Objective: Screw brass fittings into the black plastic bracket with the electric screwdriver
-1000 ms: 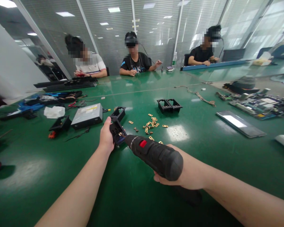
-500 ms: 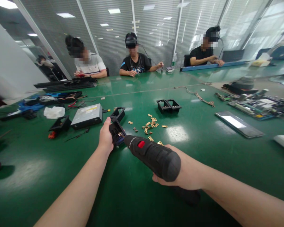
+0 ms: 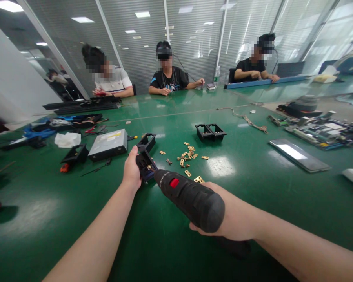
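Note:
My left hand [image 3: 131, 170] is closed on a small black plastic bracket [image 3: 145, 163] and holds it down on the green table [image 3: 164, 243]. My right hand [image 3: 232, 217] grips a black electric screwdriver [image 3: 191, 197] with a red switch. Its tip points into the bracket, where a brass piece shows. Several small brass plates [image 3: 188, 154] lie scattered just beyond the bracket. A second black bracket [image 3: 147, 140] rests right behind the held one.
A grey optical drive [image 3: 108, 144] lies at the left, a double black bracket [image 3: 210, 131] farther back. Circuit boards [image 3: 323, 129] and a flat metal panel [image 3: 298, 153] sit at the right. Three people sit at the far side of the table.
The screwdriver and my right hand have shifted slightly left and down toward me. My left hand and the bracket have stayed in place.

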`<move>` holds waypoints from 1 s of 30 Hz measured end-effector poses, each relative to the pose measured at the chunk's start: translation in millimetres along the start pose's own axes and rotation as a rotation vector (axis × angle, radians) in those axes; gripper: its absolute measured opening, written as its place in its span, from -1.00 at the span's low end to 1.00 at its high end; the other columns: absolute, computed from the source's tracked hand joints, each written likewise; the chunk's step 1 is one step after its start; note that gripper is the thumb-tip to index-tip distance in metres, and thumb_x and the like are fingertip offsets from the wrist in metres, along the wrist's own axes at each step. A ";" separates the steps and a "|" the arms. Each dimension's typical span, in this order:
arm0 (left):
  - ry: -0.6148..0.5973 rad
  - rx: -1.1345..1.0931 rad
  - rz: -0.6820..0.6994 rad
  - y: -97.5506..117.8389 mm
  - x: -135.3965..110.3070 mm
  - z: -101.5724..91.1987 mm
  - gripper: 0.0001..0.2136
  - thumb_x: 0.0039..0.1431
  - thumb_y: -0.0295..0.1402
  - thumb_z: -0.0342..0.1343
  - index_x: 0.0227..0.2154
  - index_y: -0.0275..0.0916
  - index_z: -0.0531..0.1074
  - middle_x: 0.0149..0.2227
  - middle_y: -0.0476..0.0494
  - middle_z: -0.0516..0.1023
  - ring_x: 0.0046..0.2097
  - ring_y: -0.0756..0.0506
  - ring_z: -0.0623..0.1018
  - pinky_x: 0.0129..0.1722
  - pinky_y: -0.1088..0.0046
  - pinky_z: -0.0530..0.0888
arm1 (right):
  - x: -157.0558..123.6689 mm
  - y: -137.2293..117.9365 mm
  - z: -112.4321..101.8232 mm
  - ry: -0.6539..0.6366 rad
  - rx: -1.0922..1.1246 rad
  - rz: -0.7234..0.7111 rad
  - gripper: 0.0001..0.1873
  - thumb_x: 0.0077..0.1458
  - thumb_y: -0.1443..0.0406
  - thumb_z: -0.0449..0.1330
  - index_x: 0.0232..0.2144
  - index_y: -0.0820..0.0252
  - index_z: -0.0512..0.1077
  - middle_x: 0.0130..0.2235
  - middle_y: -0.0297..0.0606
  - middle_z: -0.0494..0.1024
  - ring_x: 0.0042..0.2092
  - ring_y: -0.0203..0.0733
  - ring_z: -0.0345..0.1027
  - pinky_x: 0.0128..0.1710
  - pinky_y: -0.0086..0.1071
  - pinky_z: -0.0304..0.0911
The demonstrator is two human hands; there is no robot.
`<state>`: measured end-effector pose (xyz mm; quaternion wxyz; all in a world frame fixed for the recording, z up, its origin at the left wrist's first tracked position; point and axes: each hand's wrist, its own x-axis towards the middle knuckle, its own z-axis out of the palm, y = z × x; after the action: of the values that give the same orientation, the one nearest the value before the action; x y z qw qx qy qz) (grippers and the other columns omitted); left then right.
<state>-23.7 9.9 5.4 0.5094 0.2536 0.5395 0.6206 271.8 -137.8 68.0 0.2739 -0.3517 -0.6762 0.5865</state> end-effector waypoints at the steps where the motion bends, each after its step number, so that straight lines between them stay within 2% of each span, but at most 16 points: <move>1: 0.002 -0.003 0.002 -0.1 0.0 0.1 -0.58 0.58 0.15 0.39 -0.06 -0.14 0.61 -0.32 -0.19 0.73 -0.37 -0.29 0.77 -0.33 0.23 0.74 | 0.2 0.6 0.1 0.004 -0.001 -0.002 -0.65 0.03 0.28 0.71 -0.27 0.07 0.63 -0.27 -0.32 0.76 -0.24 -0.03 0.64 -0.21 -0.24 0.58; 6: 0.004 0.004 -0.002 -0.1 0.0 0.9 -0.57 0.58 0.17 0.37 -0.08 -0.13 0.60 -0.34 -0.19 0.73 -0.38 -0.30 0.77 -0.35 0.24 0.72 | 1.1 3.5 -0.2 -0.002 -0.025 0.005 -0.63 0.01 0.26 0.71 -0.32 0.08 0.59 -0.30 -0.33 0.72 -0.27 -0.08 0.56 -0.28 -0.29 0.50; 9: -0.002 0.008 0.000 0.6 -1.1 1.7 -0.57 0.59 0.16 0.35 -0.11 -0.14 0.60 -0.35 -0.19 0.72 -0.39 -0.29 0.76 -0.36 0.26 0.71 | 1.5 4.6 0.0 0.001 -0.051 0.015 -0.65 -0.01 0.31 0.71 -0.30 0.10 0.62 -0.28 -0.33 0.73 -0.23 -0.06 0.59 -0.31 -0.34 0.45; 12: -0.009 0.016 0.004 1.7 -3.0 2.7 -0.58 0.63 0.13 0.30 -0.13 -0.16 0.61 -0.35 -0.23 0.73 -0.37 -0.30 0.78 -0.37 0.26 0.72 | 1.7 4.2 0.2 0.008 -0.071 0.001 -0.66 -0.02 0.36 0.70 -0.27 0.11 0.65 -0.25 -0.31 0.77 -0.18 -0.01 0.65 -0.29 -0.33 0.48; 17: 0.003 0.007 -0.002 3.0 -5.1 4.5 -0.59 0.64 0.12 0.31 -0.13 -0.14 0.60 -0.36 -0.24 0.73 -0.29 -0.37 0.84 -0.32 0.21 0.78 | 1.8 1.5 -0.7 -0.012 -0.064 0.028 -0.65 -0.01 0.31 0.71 -0.29 0.09 0.63 -0.26 -0.27 0.77 -0.19 0.01 0.66 -0.29 -0.30 0.49; 23: 0.006 -0.012 -0.008 3.2 -5.6 4.6 -0.61 0.65 0.10 0.33 -0.14 -0.14 0.60 -0.36 -0.22 0.74 -0.36 -0.31 0.81 -0.38 0.28 0.74 | 1.6 1.1 0.7 0.001 -0.042 0.046 -0.63 -0.07 0.34 0.69 -0.29 0.07 0.62 -0.26 -0.30 0.75 -0.19 0.00 0.63 -0.26 -0.28 0.51; 27: -0.005 0.014 -0.002 4.3 -6.5 4.0 -0.63 0.69 0.05 0.27 -0.13 -0.14 0.59 -0.35 -0.21 0.74 -0.38 -0.27 0.79 -0.39 0.31 0.72 | 1.3 -2.1 0.3 -0.003 -0.011 0.081 -0.63 -0.04 0.30 0.69 -0.31 0.07 0.58 -0.30 -0.33 0.71 -0.26 -0.07 0.57 -0.23 -0.26 0.52; 30: -0.002 0.008 -0.005 4.9 -7.2 4.4 -0.62 0.66 0.08 0.32 -0.12 -0.15 0.58 -0.36 -0.19 0.73 -0.39 -0.27 0.78 -0.40 0.29 0.72 | 1.6 -4.4 -0.1 -0.007 0.000 0.079 -0.62 -0.07 0.35 0.69 -0.29 0.07 0.60 -0.27 -0.33 0.73 -0.24 -0.06 0.59 -0.23 -0.27 0.52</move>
<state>-19.2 5.7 13.0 0.5104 0.2549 0.5420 0.6171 270.3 -136.8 72.3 0.2482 -0.3759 -0.6627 0.5982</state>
